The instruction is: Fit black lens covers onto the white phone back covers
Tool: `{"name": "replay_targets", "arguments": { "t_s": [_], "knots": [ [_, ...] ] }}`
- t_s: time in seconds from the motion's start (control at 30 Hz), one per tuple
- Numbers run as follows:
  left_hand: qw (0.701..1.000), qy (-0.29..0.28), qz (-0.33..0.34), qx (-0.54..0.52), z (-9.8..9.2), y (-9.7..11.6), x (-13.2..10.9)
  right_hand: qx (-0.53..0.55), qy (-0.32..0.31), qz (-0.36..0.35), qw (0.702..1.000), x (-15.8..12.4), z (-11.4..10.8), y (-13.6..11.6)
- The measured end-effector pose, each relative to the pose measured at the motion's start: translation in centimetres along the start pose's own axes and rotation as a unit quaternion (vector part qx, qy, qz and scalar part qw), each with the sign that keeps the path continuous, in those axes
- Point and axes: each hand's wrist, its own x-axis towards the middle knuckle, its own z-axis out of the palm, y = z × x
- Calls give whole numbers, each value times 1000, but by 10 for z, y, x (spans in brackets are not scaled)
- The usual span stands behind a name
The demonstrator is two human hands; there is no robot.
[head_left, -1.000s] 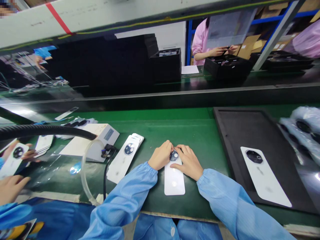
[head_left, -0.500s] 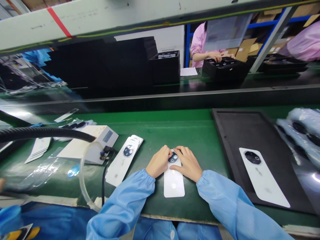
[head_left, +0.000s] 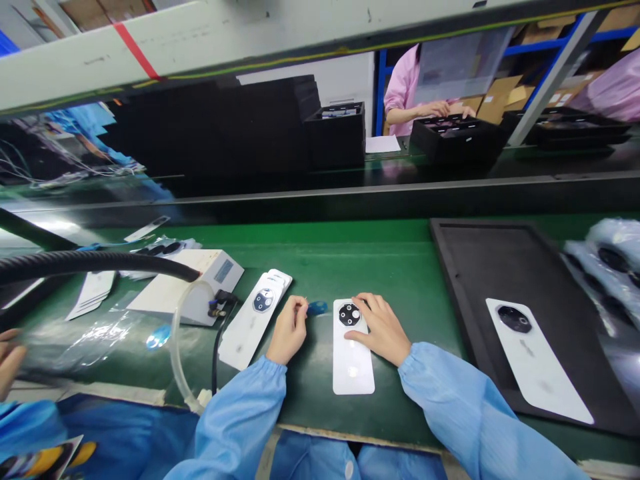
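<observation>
A white phone back cover (head_left: 353, 360) with a round black camera ring lies on the green work surface in front of me. My right hand (head_left: 383, 327) holds its upper right side, fingertips by the camera ring and thumb on the panel. Off to its left, my left hand (head_left: 290, 328) pinches a small blue clear film (head_left: 317, 307) that sticks out to the right of the fingertips. Close by on the left, a stack of similar white back covers (head_left: 249, 331) lies at a slant.
A single white back cover (head_left: 540, 367) rests on a black tray (head_left: 465, 267) at right, beside plastic-wrapped parts (head_left: 613, 267). At left stand a white box-shaped device (head_left: 187, 287), a black hose (head_left: 100, 262) and a clear tube (head_left: 175, 353). A co-worker's hand (head_left: 9, 360) shows at the left edge.
My left hand has moved left from the camera ring and now carries the blue film. My right hand stays on the back cover. The co-worker's hand shows more at the left edge.
</observation>
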Motion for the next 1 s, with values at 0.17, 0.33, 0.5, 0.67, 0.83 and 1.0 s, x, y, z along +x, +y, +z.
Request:
{"name": "replay_targets", "arguments": {
  "t_s": [0.17,0.33,0.5,0.67,0.83,1.0],
  "knots": [
    [993,79,-83,25,-7,-25,2,1,-1,-6,1000,0,1,2],
    [986,115,-100,62,-9,-24,-1,3,-3,-13,1000,0,3,5],
    [987,105,-80,96,-8,-19,-4,3,-1,-14,1000,-1,4,7],
    [987,99,-57,114,-6,-15,-5,0,7,-18,1000,-1,7,12],
    [985,115,-53,118,-4,-9,-7,-10,23,-43,999,-1,16,27],
    [985,137,-59,88,-1,-15,-4,-29,53,-65,996,3,25,43]
  ]
}}
